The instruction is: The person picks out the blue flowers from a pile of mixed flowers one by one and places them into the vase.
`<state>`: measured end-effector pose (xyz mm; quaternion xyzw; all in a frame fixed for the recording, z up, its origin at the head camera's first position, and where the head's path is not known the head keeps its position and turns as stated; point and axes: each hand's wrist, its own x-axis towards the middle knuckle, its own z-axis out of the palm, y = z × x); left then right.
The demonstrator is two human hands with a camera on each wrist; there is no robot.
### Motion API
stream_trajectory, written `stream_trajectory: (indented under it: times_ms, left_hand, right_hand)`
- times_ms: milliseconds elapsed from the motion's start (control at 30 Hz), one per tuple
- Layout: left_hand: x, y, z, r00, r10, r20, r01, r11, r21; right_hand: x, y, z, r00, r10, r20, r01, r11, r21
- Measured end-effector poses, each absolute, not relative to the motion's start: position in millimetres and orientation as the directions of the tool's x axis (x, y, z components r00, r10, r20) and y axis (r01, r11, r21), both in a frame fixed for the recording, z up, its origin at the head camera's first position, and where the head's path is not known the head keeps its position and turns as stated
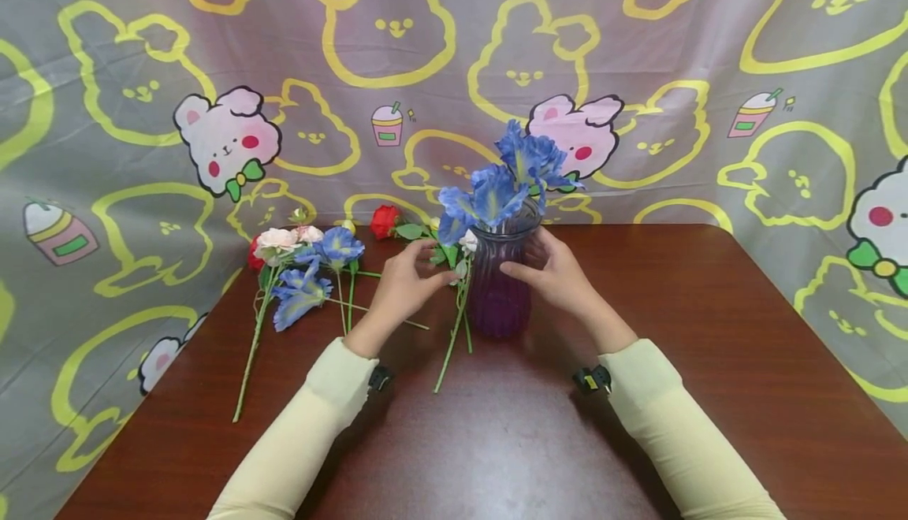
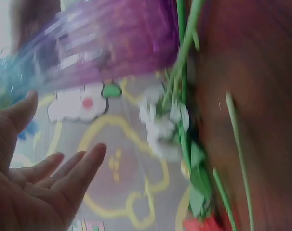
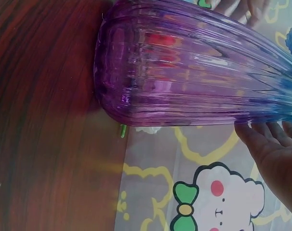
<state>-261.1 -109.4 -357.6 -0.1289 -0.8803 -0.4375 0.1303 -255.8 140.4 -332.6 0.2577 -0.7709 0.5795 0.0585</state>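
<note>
A ribbed glass vase point(image 1: 500, 299), purple toward its base, stands upright on the table with blue irises point(image 1: 493, 195) in its mouth. My right hand point(image 1: 566, 277) holds the vase's right side near the neck, thumb across the front and fingers behind. In the right wrist view its fingertips point(image 3: 245, 132) meet the glass. My left hand point(image 1: 404, 284) is left of the vase, holding nothing; its fingers are spread and apart from the glass in the left wrist view. White flowers point(image 2: 160, 125) on green stems lie between that hand and the vase.
On the brown table point(image 1: 638, 425), pale pink roses point(image 1: 277, 244) and loose blue irises point(image 1: 301, 295) lie at the left. A red rose point(image 1: 385, 221) lies at the back, behind my left hand. A patterned cloth point(image 1: 440, 47) hangs along the table's far edge.
</note>
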Motion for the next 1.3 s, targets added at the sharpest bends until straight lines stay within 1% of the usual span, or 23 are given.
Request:
stream_trajectory:
  times_ms: [200, 333, 433, 667, 767, 900, 1100, 1300]
  left_hand:
    - [-258, -146, -351, -0.972, 0.039, 0.231, 0.19, 0.708, 0.68]
    - [-256, -165, -353, -0.993, 0.032, 0.115, 0.098, 0.768, 0.633]
    - [-254, -174, -358, -0.998, 0.03, 0.048, 0.052, 0.811, 0.582]
    - [-254, -184, -368, -1.0, 0.006, -0.007, 0.003, 0.914, 0.406]
    - [-256, -187, -373, -1.0, -0.011, -0.023, -0.018, 0.935, 0.353]
    - [-261, -188, -378, -0.998, -0.05, -0.049, -0.063, 0.946, 0.319]
    - [-270, -191, -384, -0.987, -0.119, -0.104, -0.145, 0.945, 0.294]
    - [-275, -194, -385, -0.984, -0.119, -0.132, -0.153, 0.943, 0.295]
  right_hand:
    - [-255, 142, -332, -0.869, -0.326, 0.372, -0.448, 0.203, -0.871]
    - [-255, 143, -331, -0.872, -0.321, 0.37, -0.446, 0.208, -0.87]
    - [-255, 143, -331, -0.871, -0.322, 0.372, -0.449, 0.214, -0.867]
    - [-255, 142, -332, -0.86, -0.335, 0.385, -0.464, 0.197, -0.864]
    - [-264, 144, -341, -0.861, -0.336, 0.38, -0.457, 0.185, -0.87]
    - [-276, 147, -354, -0.865, -0.33, 0.379, -0.453, 0.185, -0.872]
    - [-277, 146, -356, -0.857, -0.336, 0.392, -0.467, 0.185, -0.864]
    - [-276, 146, -353, -0.862, -0.336, 0.379, -0.458, 0.199, -0.866]
